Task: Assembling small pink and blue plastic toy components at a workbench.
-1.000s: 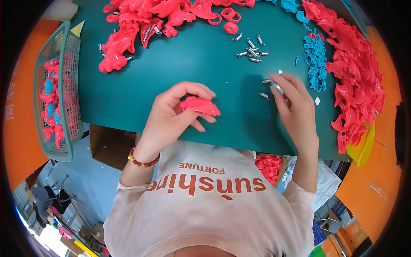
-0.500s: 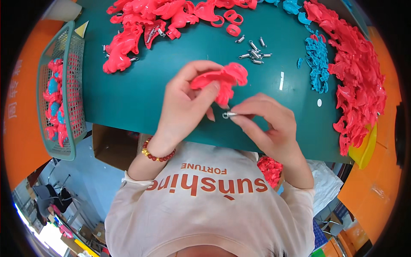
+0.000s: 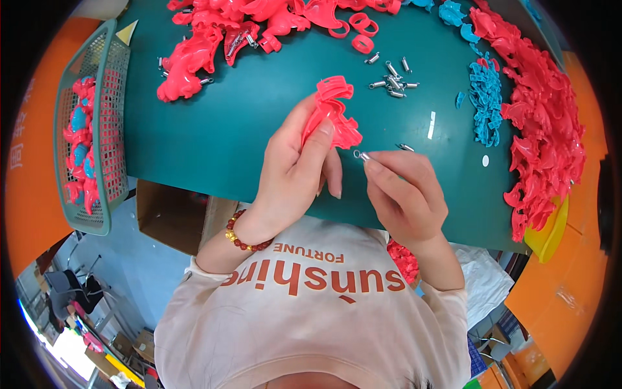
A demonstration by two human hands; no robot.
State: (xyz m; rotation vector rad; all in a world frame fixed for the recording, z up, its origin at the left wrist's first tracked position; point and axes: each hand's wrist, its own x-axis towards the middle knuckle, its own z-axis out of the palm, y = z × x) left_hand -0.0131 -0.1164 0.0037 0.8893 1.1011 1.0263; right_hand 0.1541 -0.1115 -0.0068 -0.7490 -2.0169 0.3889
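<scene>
My left hand (image 3: pixel 295 159) is closed on a glossy red plastic shell part (image 3: pixel 334 123), thumb across its near side. The part's hollow, ribbed side shows, with a curved band at its top. Just to the right, my right hand (image 3: pixel 409 194) pinches a small silver metal spring (image 3: pixel 363 155) between thumb and forefinger. The spring's looped end points toward the red part, a small gap apart. A second spring (image 3: pixel 405 148) lies on the green table (image 3: pixel 227 139), just beyond my right fingers.
Several loose springs (image 3: pixel 394 83) lie beyond my hands, near red rings (image 3: pixel 363 44). Red parts (image 3: pixel 188 65) are heaped at the far left. To the right are small blue pieces (image 3: pixel 484 97) and a long red pile (image 3: pixel 551 129). A green basket (image 3: pixel 111 123) stands at left.
My left hand has turned the red part, so its hollow side now shows. My right hand has shifted slightly right with its spring, and a loose spring now shows beyond its fingers.
</scene>
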